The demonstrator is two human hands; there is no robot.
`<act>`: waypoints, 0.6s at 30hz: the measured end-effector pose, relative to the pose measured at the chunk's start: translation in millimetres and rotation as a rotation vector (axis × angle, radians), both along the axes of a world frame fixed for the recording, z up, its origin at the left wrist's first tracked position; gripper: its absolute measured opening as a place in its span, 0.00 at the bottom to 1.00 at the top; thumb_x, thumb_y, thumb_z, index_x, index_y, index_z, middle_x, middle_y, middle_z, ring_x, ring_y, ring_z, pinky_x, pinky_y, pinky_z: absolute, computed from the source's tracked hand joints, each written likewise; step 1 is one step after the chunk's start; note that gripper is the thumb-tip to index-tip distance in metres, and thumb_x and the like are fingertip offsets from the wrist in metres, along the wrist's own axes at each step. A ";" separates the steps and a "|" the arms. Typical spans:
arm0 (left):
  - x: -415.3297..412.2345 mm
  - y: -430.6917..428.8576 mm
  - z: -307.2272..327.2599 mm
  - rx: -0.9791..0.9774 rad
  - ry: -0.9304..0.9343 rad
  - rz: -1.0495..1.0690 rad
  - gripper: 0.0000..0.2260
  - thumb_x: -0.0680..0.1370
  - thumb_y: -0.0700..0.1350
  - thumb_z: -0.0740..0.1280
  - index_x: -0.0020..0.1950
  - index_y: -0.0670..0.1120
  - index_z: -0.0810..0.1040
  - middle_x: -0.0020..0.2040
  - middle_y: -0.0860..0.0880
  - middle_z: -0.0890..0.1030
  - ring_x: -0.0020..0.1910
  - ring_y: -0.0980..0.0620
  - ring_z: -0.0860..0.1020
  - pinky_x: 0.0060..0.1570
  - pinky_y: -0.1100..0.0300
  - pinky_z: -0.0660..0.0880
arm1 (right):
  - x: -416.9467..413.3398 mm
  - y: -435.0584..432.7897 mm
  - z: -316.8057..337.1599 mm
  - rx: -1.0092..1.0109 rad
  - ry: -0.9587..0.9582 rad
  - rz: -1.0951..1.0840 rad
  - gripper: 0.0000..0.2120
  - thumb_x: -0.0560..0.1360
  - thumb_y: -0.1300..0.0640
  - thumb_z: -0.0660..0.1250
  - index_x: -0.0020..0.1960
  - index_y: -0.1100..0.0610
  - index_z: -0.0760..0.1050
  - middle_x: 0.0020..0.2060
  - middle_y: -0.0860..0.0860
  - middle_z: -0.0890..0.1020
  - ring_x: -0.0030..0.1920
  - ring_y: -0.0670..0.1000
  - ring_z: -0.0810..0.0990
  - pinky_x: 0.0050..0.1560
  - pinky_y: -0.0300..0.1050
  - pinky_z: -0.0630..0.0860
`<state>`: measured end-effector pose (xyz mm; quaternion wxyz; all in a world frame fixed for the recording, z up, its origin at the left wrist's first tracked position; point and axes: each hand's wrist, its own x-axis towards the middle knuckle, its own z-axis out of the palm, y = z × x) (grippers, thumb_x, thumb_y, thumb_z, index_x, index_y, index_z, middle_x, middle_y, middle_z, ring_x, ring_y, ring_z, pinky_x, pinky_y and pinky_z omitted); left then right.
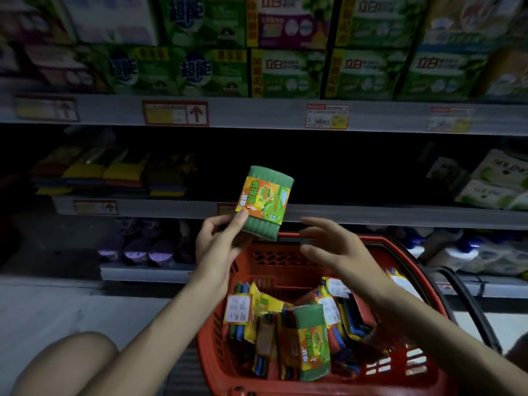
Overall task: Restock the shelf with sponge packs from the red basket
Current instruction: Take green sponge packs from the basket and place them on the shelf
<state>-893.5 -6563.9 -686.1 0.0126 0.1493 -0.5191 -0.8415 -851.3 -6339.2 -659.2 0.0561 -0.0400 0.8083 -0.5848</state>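
My left hand (218, 241) pinches the lower edge of a green sponge pack (264, 200) with an orange and yellow label, held upright in front of the middle shelf (371, 214). To its right, my right hand (328, 242) hovers with fingers spread and relaxed, holding nothing and not touching the pack. Below both hands stands the red basket (217, 347), holding several more sponge packs, one green pack (313, 342) lying on top near the front.
Stacks of yellow and red sponge packs (114, 174) lie on the middle shelf at left, beside a dark gap behind the held pack. White packages (497, 181) sit at right. Green boxes (285, 72) fill the upper shelf. My knee (68, 364) is at lower left.
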 end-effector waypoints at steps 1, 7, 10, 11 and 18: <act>-0.8 -1.1 -0.4 -0.024 0.002 0.044 0.15 0.74 0.45 0.77 0.55 0.42 0.77 0.55 0.37 0.85 0.56 0.42 0.85 0.56 0.47 0.82 | -1.3 -9.9 -0.2 -0.008 -0.010 0.025 0.23 0.78 0.56 0.72 0.71 0.44 0.74 0.62 0.44 0.81 0.59 0.39 0.82 0.58 0.38 0.80; -9.3 -15.7 -0.7 -0.084 0.011 0.180 0.16 0.72 0.52 0.79 0.52 0.46 0.79 0.50 0.45 0.87 0.53 0.48 0.86 0.53 0.49 0.81 | -14.6 -72.5 -8.9 -0.045 0.058 0.022 0.24 0.79 0.63 0.70 0.71 0.45 0.74 0.63 0.41 0.81 0.60 0.39 0.81 0.54 0.35 0.79; -16.0 -24.8 3.4 -0.110 0.031 0.224 0.15 0.73 0.52 0.79 0.52 0.46 0.79 0.49 0.48 0.87 0.50 0.55 0.86 0.49 0.56 0.79 | -20.9 -97.0 -14.8 -0.043 0.132 -0.026 0.24 0.80 0.65 0.69 0.72 0.48 0.73 0.64 0.40 0.80 0.61 0.37 0.79 0.56 0.32 0.77; -19.1 -27.7 4.9 -0.132 0.043 0.235 0.15 0.73 0.51 0.78 0.53 0.46 0.80 0.49 0.48 0.87 0.48 0.58 0.85 0.48 0.58 0.78 | -23.9 -104.3 -16.2 -0.064 0.143 -0.038 0.24 0.79 0.66 0.69 0.72 0.48 0.73 0.63 0.40 0.81 0.61 0.36 0.80 0.56 0.33 0.78; -47.0 -53.4 2.6 -0.296 0.069 0.273 0.10 0.73 0.51 0.78 0.51 0.50 0.83 0.45 0.52 0.87 0.43 0.62 0.84 0.43 0.67 0.77 | -48.6 -142.5 -20.9 -0.141 0.108 -0.087 0.29 0.76 0.59 0.70 0.76 0.47 0.71 0.67 0.42 0.80 0.68 0.44 0.77 0.68 0.56 0.76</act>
